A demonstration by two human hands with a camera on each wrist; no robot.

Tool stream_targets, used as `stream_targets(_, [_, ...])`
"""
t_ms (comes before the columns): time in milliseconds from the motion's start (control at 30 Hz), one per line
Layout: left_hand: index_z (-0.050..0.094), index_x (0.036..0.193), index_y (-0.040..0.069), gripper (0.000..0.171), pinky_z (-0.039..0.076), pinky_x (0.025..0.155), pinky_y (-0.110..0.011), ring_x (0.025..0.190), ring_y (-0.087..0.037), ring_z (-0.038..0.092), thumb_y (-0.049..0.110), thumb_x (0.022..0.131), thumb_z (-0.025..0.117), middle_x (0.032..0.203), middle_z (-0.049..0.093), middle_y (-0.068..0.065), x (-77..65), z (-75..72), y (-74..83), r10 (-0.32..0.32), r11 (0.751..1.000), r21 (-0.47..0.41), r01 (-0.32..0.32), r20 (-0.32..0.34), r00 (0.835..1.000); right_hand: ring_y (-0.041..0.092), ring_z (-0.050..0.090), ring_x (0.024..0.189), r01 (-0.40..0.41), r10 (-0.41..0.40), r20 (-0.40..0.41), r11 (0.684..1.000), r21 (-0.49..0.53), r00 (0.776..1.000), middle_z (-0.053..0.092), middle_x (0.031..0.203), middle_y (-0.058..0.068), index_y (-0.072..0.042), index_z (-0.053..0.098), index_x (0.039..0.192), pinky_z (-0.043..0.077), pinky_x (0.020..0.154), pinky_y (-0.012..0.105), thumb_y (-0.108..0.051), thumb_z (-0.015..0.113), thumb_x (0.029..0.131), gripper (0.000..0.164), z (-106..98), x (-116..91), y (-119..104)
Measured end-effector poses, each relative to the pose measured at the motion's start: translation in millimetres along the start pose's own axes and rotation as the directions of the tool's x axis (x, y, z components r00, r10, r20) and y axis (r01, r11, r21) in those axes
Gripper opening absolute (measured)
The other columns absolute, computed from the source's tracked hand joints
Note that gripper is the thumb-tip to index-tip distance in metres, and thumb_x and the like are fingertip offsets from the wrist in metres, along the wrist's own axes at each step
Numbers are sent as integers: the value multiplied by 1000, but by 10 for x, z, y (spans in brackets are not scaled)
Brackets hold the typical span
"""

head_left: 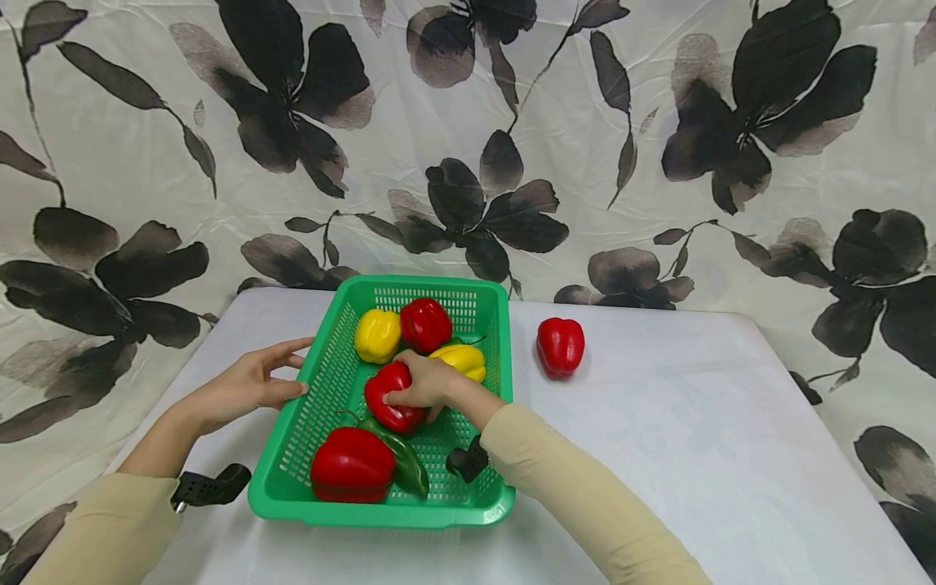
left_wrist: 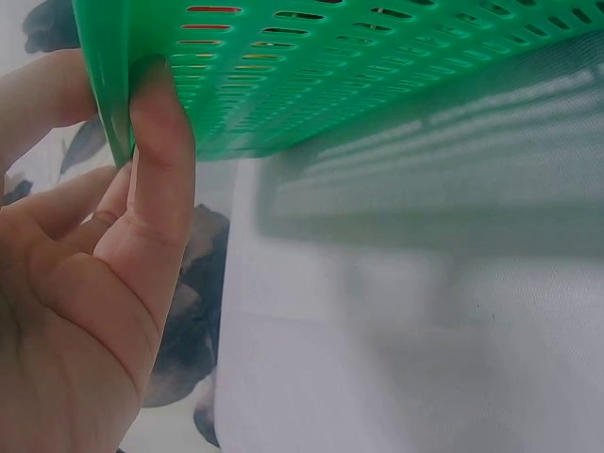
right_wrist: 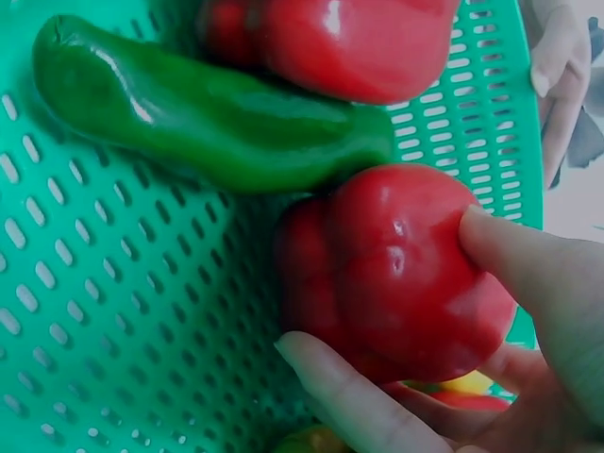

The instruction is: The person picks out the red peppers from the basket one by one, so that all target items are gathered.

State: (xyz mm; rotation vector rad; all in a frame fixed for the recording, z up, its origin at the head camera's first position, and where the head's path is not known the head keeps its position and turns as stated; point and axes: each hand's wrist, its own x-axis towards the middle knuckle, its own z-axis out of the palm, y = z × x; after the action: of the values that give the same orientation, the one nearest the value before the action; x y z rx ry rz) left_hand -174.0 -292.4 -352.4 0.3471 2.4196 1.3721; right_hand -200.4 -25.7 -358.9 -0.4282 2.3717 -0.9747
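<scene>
A green plastic basket (head_left: 383,515) with slotted walls stands on the table. My left hand (head_left: 244,386) pinches its left rim; in the left wrist view the thumb lies against the outer wall (left_wrist: 311,85). Inside the basket my right hand (head_left: 427,382) grips a red bell pepper (right_wrist: 406,274), thumb on one side and fingers on the other. Beside that pepper lies a long green pepper (right_wrist: 208,123). A larger red bell pepper (head_left: 353,465) sits at the near left. Toward the far end are a yellow bell pepper (head_left: 377,336), another red one (head_left: 426,325) and a yellow pepper (head_left: 464,361), partly hidden.
One red bell pepper (head_left: 561,348) sits on the white-covered table (head_left: 658,455), to the right of the basket. Behind the table hangs a pale cloth (head_left: 585,236) with dark flowers. Each wrist wears a small black camera mount (head_left: 212,486).
</scene>
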Motion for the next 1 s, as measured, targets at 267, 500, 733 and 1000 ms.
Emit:
stream_targets(267, [21,146,7,72,55,74,-39,89,-25,64,19,88,61,128,42,-26,19,3,-35,-4,1000,7,4,-4,1000,27,55,104,25,-25,-26,1000,-2,999,49,124,12,-14,37,135,56,54,34,-24,67,84,60,-27,-23,-28])
stream_targets(500, [21,146,6,72,55,74,-40,90,-25,64,19,88,61,128,42,-26,13,-2,-25,-2,1000,10,2,-1,1000,27,54,105,68,-68,-28,998,2,997,50,121,11,-15,38,134,56,55,35,-24,68,83,60,-64,-44,-75])
stream_targets(733, [21,146,7,71,55,74,-40,91,-26,63,19,88,61,128,42,-26,15,1,-19,-4,1000,8,4,-4,1000,26,54,103,96,-96,-27,995,-12,995,51,120,10,-14,39,133,55,51,29,-24,69,82,60,-117,-89,-112])
stream_targets(1000, [21,146,7,71,55,75,-41,90,-26,63,19,88,61,128,42,-26,17,4,-23,-7,1000,15,7,-7,1000,25,53,103,121,-122,-45,993,-8,992,52,120,10,-14,39,132,54,52,27,-23,70,82,60,-209,-138,-110])
